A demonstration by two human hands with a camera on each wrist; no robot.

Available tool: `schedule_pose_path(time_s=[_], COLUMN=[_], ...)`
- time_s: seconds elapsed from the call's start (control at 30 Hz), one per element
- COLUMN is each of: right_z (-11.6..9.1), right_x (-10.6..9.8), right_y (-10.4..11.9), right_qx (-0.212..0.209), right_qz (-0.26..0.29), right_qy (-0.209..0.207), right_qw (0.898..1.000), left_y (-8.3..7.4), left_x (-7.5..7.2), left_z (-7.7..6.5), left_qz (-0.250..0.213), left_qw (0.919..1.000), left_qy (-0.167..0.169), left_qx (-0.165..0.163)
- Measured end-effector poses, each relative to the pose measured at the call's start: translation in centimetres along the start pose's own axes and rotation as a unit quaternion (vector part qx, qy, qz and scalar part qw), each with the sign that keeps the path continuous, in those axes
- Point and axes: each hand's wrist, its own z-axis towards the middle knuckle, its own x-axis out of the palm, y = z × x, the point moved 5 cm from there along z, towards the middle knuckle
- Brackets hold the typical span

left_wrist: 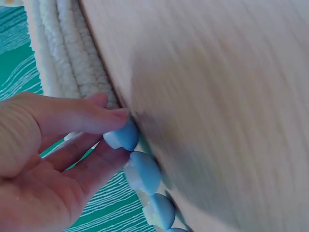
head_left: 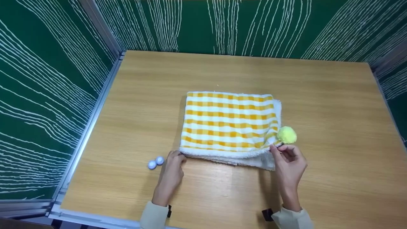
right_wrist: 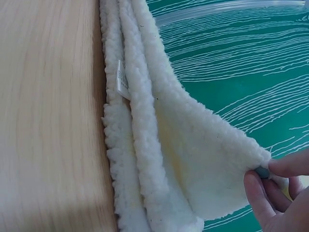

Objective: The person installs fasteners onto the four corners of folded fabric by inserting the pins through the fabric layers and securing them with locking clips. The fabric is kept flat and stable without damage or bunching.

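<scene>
A folded blanket (head_left: 229, 121), yellow-and-white checked with white fleece inside, lies on the table. My right hand (head_left: 291, 162) pinches its near right corner and lifts it, so the fleece layers (right_wrist: 140, 145) gape in the right wrist view. A small blue-grey piece (right_wrist: 262, 171) shows between thumb and finger there. Beside these fingers is a fluffy yellow-green pompom (head_left: 287, 135); how it is attached is hidden. At the near left corner, my left hand (head_left: 171, 170) pinches a blue round-headed piece (left_wrist: 123, 135) between thumb and fingers, close to the fleece edge.
Two pale blue round pieces (head_left: 155, 162) lie left of my left hand; in the left wrist view similar blue domed pieces (left_wrist: 145, 171) line up beyond the fingers. A white label (right_wrist: 122, 79) sticks out of the fleece. Green, white-streaked walls (head_left: 197, 25) border the wooden table (head_left: 334, 111).
</scene>
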Motion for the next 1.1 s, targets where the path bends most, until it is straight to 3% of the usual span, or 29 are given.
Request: schedule_pose_path(time_s=[0.5, 0.77, 0.9, 1.1], right_z=[0.4, 0.4, 0.3, 0.3], right_x=[-0.3, -0.2, -0.2, -0.2], right_y=[-1.2, -1.3, -1.1, -1.1], right_qx=[0.014, -0.006, -0.005, 0.001], right_qz=[-0.022, 0.003, -0.021, -0.029], right_qy=[-0.01, -0.009, -0.011, -0.016], right_qw=[1.0, 1.0, 1.0, 0.999], left_y=[0.1, 0.2, -0.2, -0.7], left_x=[-0.1, 0.2, 0.3, 0.2], left_z=[0.1, 0.2, 0.0, -0.4], left_qz=[-0.025, -0.035, -0.03, -0.03], left_qw=[0.9995, 0.9992, 0.9992, 0.9978], left_qy=[0.015, 0.018, 0.027, 0.046], left_qx=[-0.012, 0.002, 0.004, 0.036])
